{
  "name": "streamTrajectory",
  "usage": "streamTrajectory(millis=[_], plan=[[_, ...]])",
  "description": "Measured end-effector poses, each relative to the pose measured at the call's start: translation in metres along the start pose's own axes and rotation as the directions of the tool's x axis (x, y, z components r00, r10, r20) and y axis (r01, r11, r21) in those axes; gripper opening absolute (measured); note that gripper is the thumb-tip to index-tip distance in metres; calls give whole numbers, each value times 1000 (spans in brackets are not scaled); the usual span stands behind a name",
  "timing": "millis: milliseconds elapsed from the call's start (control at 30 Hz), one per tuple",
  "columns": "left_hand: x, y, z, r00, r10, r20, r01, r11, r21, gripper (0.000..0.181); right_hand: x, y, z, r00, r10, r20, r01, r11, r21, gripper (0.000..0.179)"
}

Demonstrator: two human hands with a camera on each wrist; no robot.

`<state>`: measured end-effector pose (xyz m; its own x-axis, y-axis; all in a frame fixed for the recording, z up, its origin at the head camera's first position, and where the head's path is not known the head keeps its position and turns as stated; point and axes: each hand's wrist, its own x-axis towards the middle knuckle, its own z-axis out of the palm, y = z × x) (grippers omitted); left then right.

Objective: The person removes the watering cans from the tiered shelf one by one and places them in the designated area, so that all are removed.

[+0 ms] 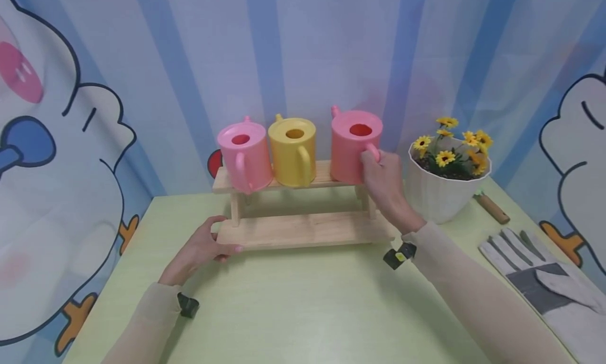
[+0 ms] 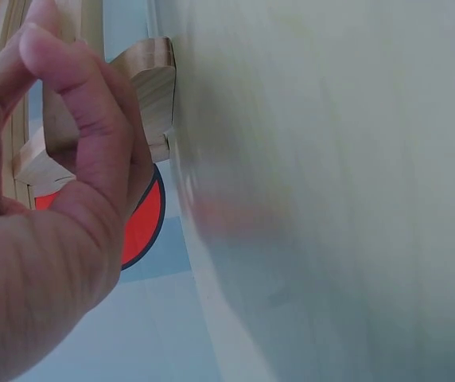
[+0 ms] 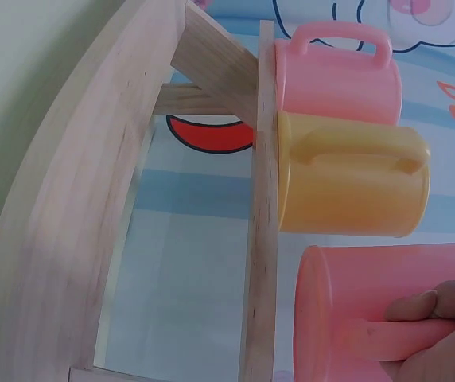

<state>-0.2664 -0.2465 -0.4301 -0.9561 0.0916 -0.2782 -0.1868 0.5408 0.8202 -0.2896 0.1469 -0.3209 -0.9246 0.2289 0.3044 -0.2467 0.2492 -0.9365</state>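
My right hand [image 1: 385, 182] grips the handle of a coral-pink watering can [image 1: 347, 143] at the right end of the upper board. In the right wrist view, a narrow gap shows between that can's base and the board. A yellow watering can [image 1: 289, 153] and a lighter pink watering can [image 1: 248, 159] stand to its left, handles facing me. All three are upright. Under them is a two-tier wooden stand [image 1: 303, 230]. My left hand [image 1: 205, 243] holds the left end of its lower board, with fingers around the wood [image 2: 60, 123].
A white pot [image 1: 433, 195] with yellow flowers [image 1: 445, 158] stands right of the stand. Behind my right forearm lie a wooden-handled tool [image 1: 492, 207] and grey-white gloves [image 1: 544, 280]. A blue striped cloth [image 1: 322, 48] with cartoon figures hangs behind the pale green table [image 1: 293, 311].
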Motion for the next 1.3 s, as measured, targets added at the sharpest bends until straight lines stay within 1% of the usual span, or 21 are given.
streamTrajectory(millis=[400,600,800,933,1100,1300], plan=[[-1,-1,1,1000,3,3,-3,1000,-11,109,-19,-3,-12,999,12,38,-13,1000,25,40],[-1,0,0,1000,-5,1,5,1000,-8,110,-30,-6,-19,996,35,80,-36,999,11,40],[-1,1,-1,1000,-6,-1,6,1000,4,108,-42,-7,-27,992,4,123,-9,999,40,42],[0,1,0,1000,-13,-1,13,1000,14,108,-51,-7,-31,990,1,139,-9,998,57,44],[0,2,1,1000,-20,-5,20,1000,23,109,-58,-5,-35,990,-2,142,-5,999,45,44],[0,2,0,1000,-8,0,8,1000,12,110,-66,-1,-41,986,30,165,-34,999,24,40]])
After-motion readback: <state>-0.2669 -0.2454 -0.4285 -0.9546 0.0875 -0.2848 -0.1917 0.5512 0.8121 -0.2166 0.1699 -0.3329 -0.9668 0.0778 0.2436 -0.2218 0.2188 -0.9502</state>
